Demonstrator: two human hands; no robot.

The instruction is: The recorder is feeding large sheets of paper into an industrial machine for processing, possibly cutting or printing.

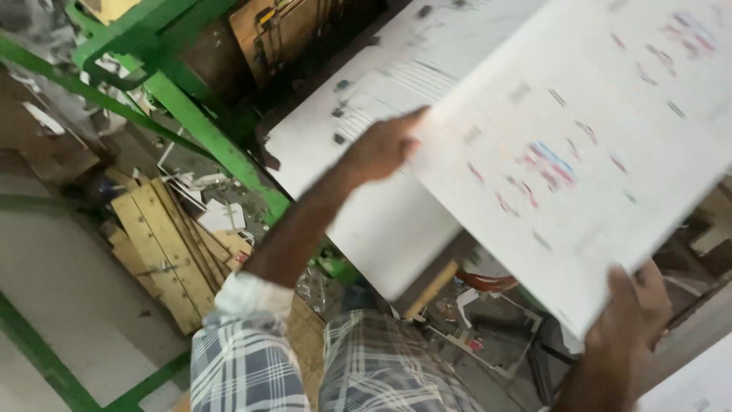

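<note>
Sheet: a large white printed sheet (579, 152), blurred, with small red, blue and grey marks scattered over it; it is held up at a tilt across the upper right of the view, above everything else.
Left hand: the left hand (381, 145) is closed on the sheet's left edge, fingers curled over it; the forearm runs down to a rolled white cuff and a checked sleeve (240, 358).
Right hand: the right hand (637, 305) grips the sheet's lower corner, thumb on top and fingers around the edge.
Under the sheet: a stack of white sheets (381, 221) lies flat below, its left part showing grey print lines and a few dark specks; the raised sheet covers most of it.
Counter: the stack's support is largely hidden; only a dark edge with a yellowish wooden piece (431, 290) shows under its near corner.
Frame: green metal bars (206, 130) run diagonally just left of the stack, with more green bars (46, 358) along the floor at lower left.
Wood: yellowish wooden boards (164, 252) lie stacked on the floor beyond the green frame, well left of the left arm.
Scraps: paper offcuts and clutter (488, 328) lie in the gap below the stack, between the two arms.
Floor: pale grey concrete floor (69, 267) at left.
In the way: the raised sheet hides the right part of the stack and whatever is behind it.
</note>
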